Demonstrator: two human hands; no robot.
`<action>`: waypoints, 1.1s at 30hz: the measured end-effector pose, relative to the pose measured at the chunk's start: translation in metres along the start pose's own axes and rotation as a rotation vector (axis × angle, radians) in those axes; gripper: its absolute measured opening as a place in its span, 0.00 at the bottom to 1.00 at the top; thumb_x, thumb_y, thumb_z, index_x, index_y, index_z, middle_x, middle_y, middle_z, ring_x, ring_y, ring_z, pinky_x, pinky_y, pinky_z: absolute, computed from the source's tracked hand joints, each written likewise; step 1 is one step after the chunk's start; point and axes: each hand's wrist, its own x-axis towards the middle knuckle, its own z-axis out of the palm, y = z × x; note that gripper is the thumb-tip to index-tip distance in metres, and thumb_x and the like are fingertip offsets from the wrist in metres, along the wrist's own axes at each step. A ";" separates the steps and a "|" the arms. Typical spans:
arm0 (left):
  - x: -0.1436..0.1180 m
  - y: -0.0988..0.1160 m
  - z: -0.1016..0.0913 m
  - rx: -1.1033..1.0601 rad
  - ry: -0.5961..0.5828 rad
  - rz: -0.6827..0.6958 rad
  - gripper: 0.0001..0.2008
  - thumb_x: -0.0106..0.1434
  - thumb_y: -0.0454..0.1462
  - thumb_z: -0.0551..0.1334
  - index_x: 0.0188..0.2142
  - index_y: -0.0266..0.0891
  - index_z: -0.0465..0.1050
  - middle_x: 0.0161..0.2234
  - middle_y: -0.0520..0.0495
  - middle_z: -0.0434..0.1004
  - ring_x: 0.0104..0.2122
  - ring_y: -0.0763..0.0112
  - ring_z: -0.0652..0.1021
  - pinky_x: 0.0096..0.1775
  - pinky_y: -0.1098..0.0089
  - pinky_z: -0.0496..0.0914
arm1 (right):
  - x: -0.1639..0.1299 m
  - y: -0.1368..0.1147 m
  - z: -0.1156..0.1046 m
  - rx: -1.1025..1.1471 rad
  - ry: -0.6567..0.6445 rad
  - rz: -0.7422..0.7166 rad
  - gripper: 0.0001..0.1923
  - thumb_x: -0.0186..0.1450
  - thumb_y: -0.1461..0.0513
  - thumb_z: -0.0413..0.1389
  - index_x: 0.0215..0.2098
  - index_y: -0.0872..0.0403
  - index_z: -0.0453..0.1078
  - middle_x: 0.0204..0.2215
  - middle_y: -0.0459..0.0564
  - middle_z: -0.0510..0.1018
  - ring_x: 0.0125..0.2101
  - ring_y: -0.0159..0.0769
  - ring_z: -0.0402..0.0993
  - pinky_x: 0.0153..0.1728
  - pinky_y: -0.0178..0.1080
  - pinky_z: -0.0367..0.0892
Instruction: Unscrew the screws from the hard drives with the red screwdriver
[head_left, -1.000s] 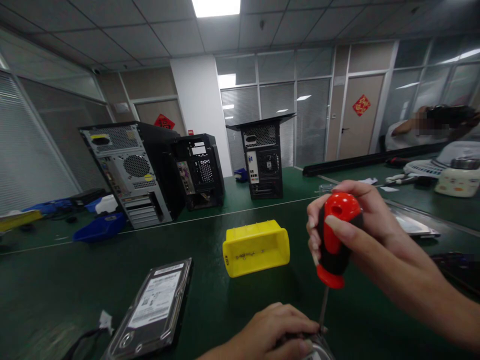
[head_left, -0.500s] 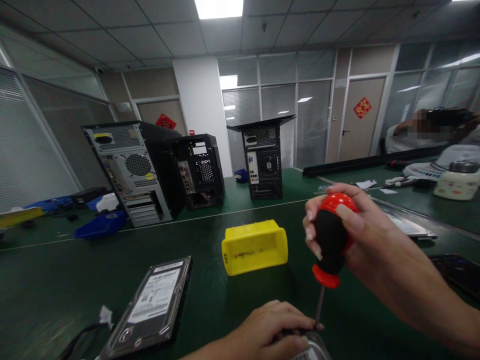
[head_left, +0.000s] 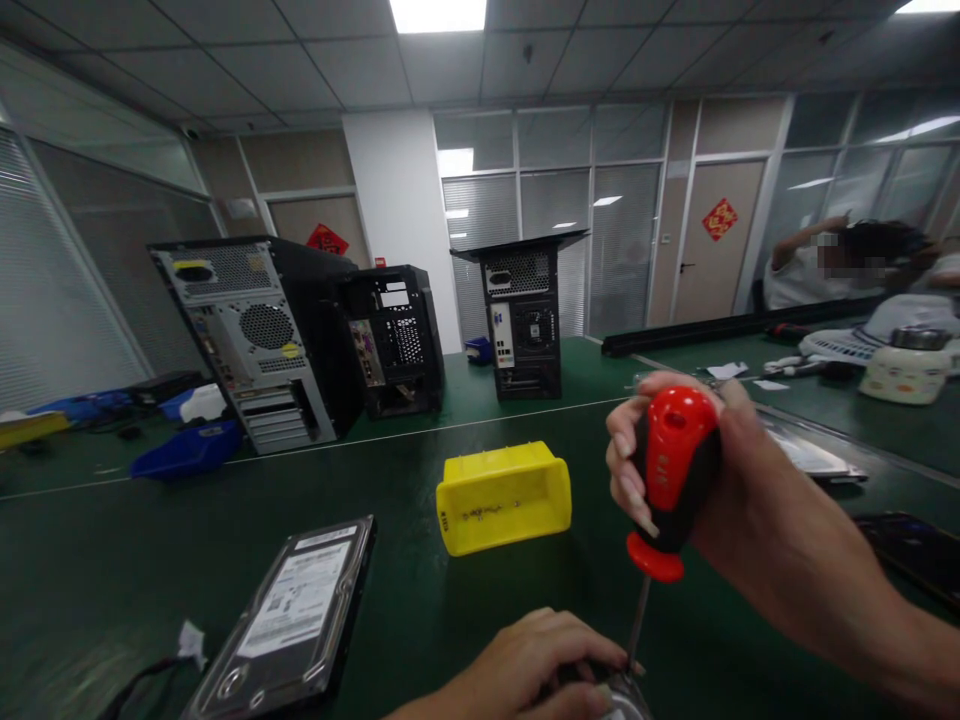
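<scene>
Lying across the near edge of the view, the left hand is closed over a shiny metal part, fingers bent over its top and thumb on the nearer side. Much of the part is hidden beneath the hand and cut off by the frame; its rounded end shows just past the thumb tip. Right beside the left fingertips, the thin shaft of a screwdriver comes down, slightly tilted, to the part's edge; whether its tip sits in a screw is too small to tell. Above, the right hand is clamped on the red and black handle, with fingers wrapped around its far side and the thumb behind it.

To the left, well apart from both hands, a hard drive lies label up on the green table, near a dark cable with a white end. On the right lies a dark flat object. Farther in, a yellow bin faces the person, small metal bits inside. Beyond the right wrist lies another flat metal piece, partly covered. Behind stand a blue tray and three computer cases; at far right, a person sits across the table.
</scene>
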 end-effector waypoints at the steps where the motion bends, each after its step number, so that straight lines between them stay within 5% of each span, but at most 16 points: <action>1: 0.000 -0.003 0.002 0.007 0.004 0.007 0.35 0.69 0.59 0.41 0.54 0.37 0.71 0.45 0.38 0.79 0.41 0.62 0.78 0.45 0.67 0.69 | 0.000 0.001 -0.001 -0.027 -0.004 -0.002 0.17 0.63 0.45 0.58 0.40 0.47 0.67 0.28 0.42 0.74 0.23 0.28 0.69 0.24 0.28 0.70; 4: -0.001 -0.010 0.004 0.006 -0.010 0.002 0.32 0.71 0.57 0.43 0.55 0.39 0.70 0.46 0.40 0.78 0.43 0.63 0.77 0.45 0.68 0.69 | 0.001 0.002 -0.004 -0.134 -0.025 0.025 0.14 0.61 0.51 0.62 0.38 0.48 0.66 0.24 0.40 0.72 0.22 0.28 0.67 0.22 0.26 0.67; 10: -0.002 -0.009 0.003 0.007 -0.017 -0.019 0.32 0.70 0.59 0.43 0.54 0.40 0.71 0.44 0.40 0.78 0.41 0.63 0.77 0.42 0.69 0.69 | 0.005 0.000 -0.002 -0.010 -0.043 0.098 0.14 0.65 0.51 0.59 0.43 0.50 0.73 0.33 0.45 0.76 0.31 0.29 0.74 0.34 0.28 0.72; 14: -0.002 0.004 -0.002 -0.041 0.008 -0.054 0.31 0.70 0.56 0.46 0.53 0.37 0.72 0.45 0.39 0.78 0.42 0.62 0.77 0.43 0.67 0.69 | 0.012 0.005 0.006 0.081 -0.071 0.080 0.15 0.64 0.49 0.58 0.43 0.48 0.71 0.30 0.43 0.74 0.24 0.27 0.70 0.26 0.28 0.70; 18: -0.002 0.015 -0.008 -0.060 -0.017 -0.066 0.29 0.71 0.54 0.47 0.54 0.35 0.72 0.46 0.38 0.78 0.44 0.61 0.77 0.46 0.67 0.68 | 0.016 0.009 0.013 0.034 -0.087 0.075 0.18 0.58 0.49 0.64 0.34 0.51 0.64 0.21 0.39 0.70 0.17 0.24 0.60 0.16 0.26 0.59; 26: -0.004 0.007 -0.005 -0.056 -0.011 -0.110 0.22 0.70 0.50 0.52 0.54 0.41 0.71 0.44 0.43 0.78 0.38 0.66 0.77 0.38 0.72 0.68 | 0.013 0.003 0.012 0.153 -0.139 0.098 0.14 0.64 0.51 0.57 0.36 0.53 0.76 0.30 0.47 0.74 0.25 0.31 0.71 0.26 0.32 0.72; 33: -0.004 0.000 -0.001 -0.072 0.011 -0.046 0.23 0.71 0.51 0.50 0.52 0.38 0.71 0.42 0.42 0.77 0.37 0.67 0.76 0.38 0.72 0.68 | 0.012 0.007 0.010 0.150 -0.146 0.089 0.16 0.65 0.46 0.54 0.39 0.47 0.70 0.25 0.43 0.72 0.19 0.27 0.64 0.18 0.29 0.64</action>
